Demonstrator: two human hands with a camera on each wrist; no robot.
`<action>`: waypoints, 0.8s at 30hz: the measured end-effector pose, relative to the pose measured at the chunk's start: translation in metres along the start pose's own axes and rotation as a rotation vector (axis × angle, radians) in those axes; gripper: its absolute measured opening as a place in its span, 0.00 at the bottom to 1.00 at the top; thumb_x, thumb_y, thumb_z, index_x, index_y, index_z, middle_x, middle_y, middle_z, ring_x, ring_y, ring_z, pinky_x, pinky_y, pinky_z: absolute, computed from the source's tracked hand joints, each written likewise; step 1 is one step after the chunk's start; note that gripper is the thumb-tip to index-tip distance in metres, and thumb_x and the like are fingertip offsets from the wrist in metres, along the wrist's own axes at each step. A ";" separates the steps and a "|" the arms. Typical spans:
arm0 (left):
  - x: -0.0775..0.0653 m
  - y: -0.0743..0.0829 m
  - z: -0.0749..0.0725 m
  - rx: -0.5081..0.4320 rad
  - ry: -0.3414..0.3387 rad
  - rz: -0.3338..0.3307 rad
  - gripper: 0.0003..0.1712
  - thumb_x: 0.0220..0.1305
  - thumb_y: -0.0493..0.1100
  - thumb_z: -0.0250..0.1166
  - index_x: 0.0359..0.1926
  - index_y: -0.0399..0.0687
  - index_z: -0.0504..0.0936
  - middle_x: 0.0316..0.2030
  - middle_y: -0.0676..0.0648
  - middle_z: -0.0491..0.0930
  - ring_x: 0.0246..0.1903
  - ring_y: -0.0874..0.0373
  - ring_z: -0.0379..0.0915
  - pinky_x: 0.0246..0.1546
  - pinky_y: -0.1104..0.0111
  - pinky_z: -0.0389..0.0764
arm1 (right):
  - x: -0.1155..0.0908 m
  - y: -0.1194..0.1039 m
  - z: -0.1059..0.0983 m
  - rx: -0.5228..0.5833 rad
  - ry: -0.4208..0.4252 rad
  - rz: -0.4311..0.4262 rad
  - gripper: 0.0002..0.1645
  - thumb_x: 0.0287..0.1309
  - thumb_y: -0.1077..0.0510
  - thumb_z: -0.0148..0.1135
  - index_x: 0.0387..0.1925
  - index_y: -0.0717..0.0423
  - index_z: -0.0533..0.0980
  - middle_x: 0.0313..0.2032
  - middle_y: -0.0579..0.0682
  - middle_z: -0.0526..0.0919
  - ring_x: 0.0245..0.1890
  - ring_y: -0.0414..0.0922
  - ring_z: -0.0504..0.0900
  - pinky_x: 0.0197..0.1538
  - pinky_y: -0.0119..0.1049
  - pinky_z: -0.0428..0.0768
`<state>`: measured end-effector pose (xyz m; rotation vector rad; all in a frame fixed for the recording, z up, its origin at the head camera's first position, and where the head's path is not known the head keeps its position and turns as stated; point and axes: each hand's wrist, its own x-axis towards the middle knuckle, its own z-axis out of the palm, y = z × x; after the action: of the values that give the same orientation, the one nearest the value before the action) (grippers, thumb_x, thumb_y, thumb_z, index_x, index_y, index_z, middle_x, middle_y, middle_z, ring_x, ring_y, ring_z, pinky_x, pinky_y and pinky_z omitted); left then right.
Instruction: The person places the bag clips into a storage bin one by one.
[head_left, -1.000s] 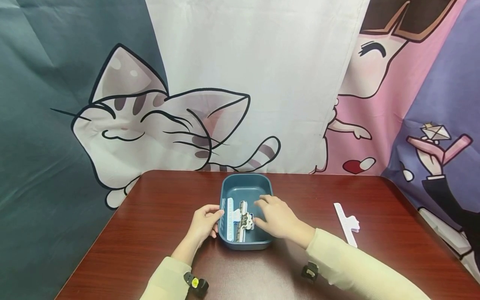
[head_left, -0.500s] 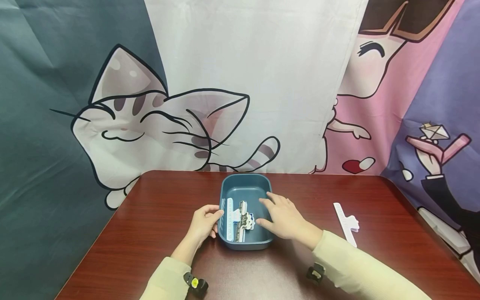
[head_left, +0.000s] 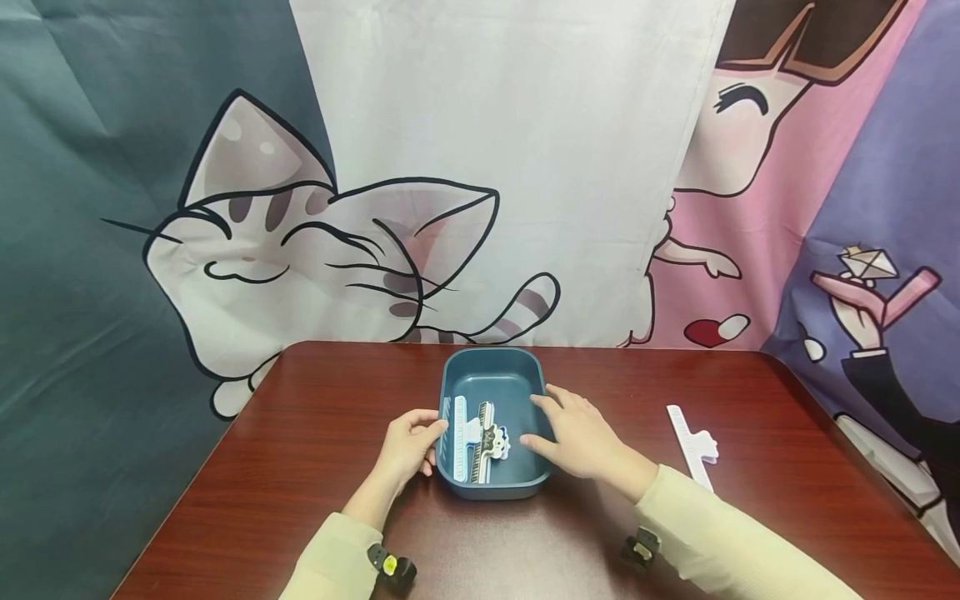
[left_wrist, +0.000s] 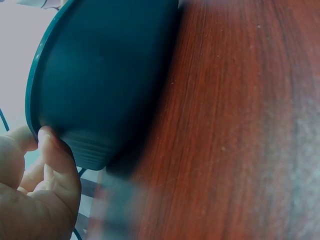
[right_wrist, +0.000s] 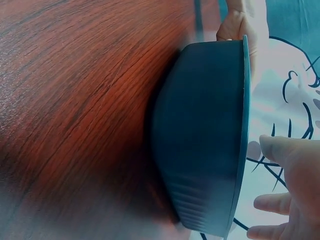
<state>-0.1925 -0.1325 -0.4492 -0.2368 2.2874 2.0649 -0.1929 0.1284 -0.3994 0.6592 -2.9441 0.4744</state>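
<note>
A dark blue plastic bin (head_left: 495, 354) stands on the table, its long sides running away from me. My left hand (head_left: 408, 442) pinches the bin's left rim, thumb over the edge and fingers along the outside wall. Inside, near the left wall, lies a white ruler clip (head_left: 461, 442). Beside it is a clip with piano-key markings (head_left: 486, 458), with more white clip parts close against it; how many clips overlap I cannot tell. My right hand (head_left: 581, 433) hovers over the right rim with spread, relaxed fingers and holds nothing. In the right wrist view its fingertips are apart from the rim.
Another white ruler clip (head_left: 692, 450) lies on the reddish-brown wooden table (head_left: 337, 383), to the right beyond my right forearm. A printed cartoon cloth (head_left: 510, 125) hangs right behind the table's far edge. A small device is strapped at each wrist.
My right hand has moved right, from above the clips to the bin's right rim, its fingers empty throughout. The left hand, bin and clips keep their places.
</note>
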 end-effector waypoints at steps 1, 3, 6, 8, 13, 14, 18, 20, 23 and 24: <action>0.000 0.000 0.000 -0.001 0.000 0.002 0.19 0.59 0.39 0.65 0.50 0.35 0.77 0.15 0.49 0.72 0.09 0.62 0.64 0.06 0.73 0.67 | 0.000 0.001 0.000 -0.001 0.003 0.000 0.40 0.54 0.37 0.62 0.61 0.57 0.69 0.63 0.63 0.68 0.63 0.59 0.67 0.64 0.59 0.65; 0.000 0.000 0.000 -0.003 0.001 0.004 0.19 0.59 0.39 0.64 0.49 0.34 0.77 0.15 0.49 0.72 0.09 0.63 0.64 0.06 0.73 0.67 | -0.001 0.003 0.000 -0.002 0.011 0.000 0.40 0.54 0.37 0.62 0.61 0.57 0.69 0.63 0.63 0.68 0.63 0.60 0.67 0.64 0.59 0.66; 0.000 0.000 0.000 -0.004 0.000 0.004 0.19 0.59 0.39 0.64 0.49 0.34 0.77 0.15 0.49 0.72 0.10 0.63 0.64 0.06 0.74 0.67 | -0.002 0.006 0.000 0.005 0.021 0.005 0.40 0.53 0.37 0.62 0.61 0.57 0.70 0.63 0.63 0.68 0.63 0.60 0.68 0.63 0.60 0.66; 0.000 -0.001 0.000 -0.002 0.001 0.004 0.18 0.59 0.38 0.64 0.49 0.34 0.77 0.15 0.49 0.72 0.10 0.63 0.64 0.06 0.74 0.67 | -0.003 0.008 0.001 0.013 0.025 0.012 0.40 0.53 0.37 0.62 0.61 0.57 0.69 0.63 0.63 0.68 0.63 0.61 0.68 0.62 0.61 0.66; 0.001 -0.001 0.000 0.000 0.003 0.003 0.19 0.59 0.38 0.64 0.49 0.33 0.76 0.15 0.48 0.72 0.10 0.63 0.64 0.06 0.74 0.67 | -0.006 0.013 0.001 0.033 0.022 0.041 0.41 0.53 0.37 0.63 0.62 0.55 0.69 0.64 0.63 0.67 0.63 0.61 0.66 0.63 0.63 0.64; 0.001 -0.001 0.000 0.000 0.003 0.003 0.19 0.59 0.39 0.64 0.49 0.33 0.76 0.15 0.48 0.72 0.10 0.63 0.64 0.06 0.74 0.67 | -0.007 0.015 0.001 0.034 0.023 0.045 0.41 0.53 0.37 0.63 0.62 0.55 0.69 0.64 0.63 0.67 0.63 0.61 0.66 0.63 0.64 0.64; 0.000 -0.001 0.000 -0.001 0.003 -0.002 0.19 0.60 0.39 0.64 0.51 0.34 0.76 0.15 0.49 0.72 0.10 0.63 0.64 0.06 0.74 0.67 | -0.010 0.021 0.002 0.026 0.038 0.051 0.40 0.53 0.38 0.63 0.62 0.55 0.69 0.63 0.63 0.67 0.63 0.62 0.67 0.62 0.65 0.64; -0.002 0.002 0.000 0.000 0.001 -0.003 0.19 0.60 0.38 0.64 0.51 0.33 0.75 0.15 0.49 0.72 0.10 0.63 0.64 0.07 0.74 0.67 | -0.012 0.023 0.001 0.022 0.046 0.053 0.40 0.53 0.37 0.63 0.62 0.56 0.69 0.63 0.63 0.67 0.63 0.62 0.67 0.61 0.64 0.65; -0.010 0.013 0.001 -0.001 -0.009 -0.001 0.19 0.61 0.36 0.62 0.51 0.30 0.74 0.15 0.48 0.72 0.10 0.63 0.64 0.07 0.74 0.68 | -0.014 0.027 0.001 0.021 0.058 0.057 0.40 0.53 0.37 0.63 0.61 0.57 0.69 0.63 0.64 0.68 0.62 0.62 0.68 0.61 0.64 0.65; -0.013 0.017 0.001 0.001 -0.012 -0.002 0.19 0.61 0.35 0.62 0.51 0.29 0.74 0.15 0.48 0.72 0.10 0.63 0.64 0.08 0.74 0.68 | -0.015 0.028 0.000 0.021 0.061 0.056 0.40 0.53 0.38 0.63 0.61 0.57 0.69 0.62 0.65 0.68 0.62 0.63 0.68 0.61 0.65 0.65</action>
<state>-0.1825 -0.1292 -0.4310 -0.2258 2.2803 2.0591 -0.1912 0.1588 -0.4100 0.5548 -2.9110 0.5212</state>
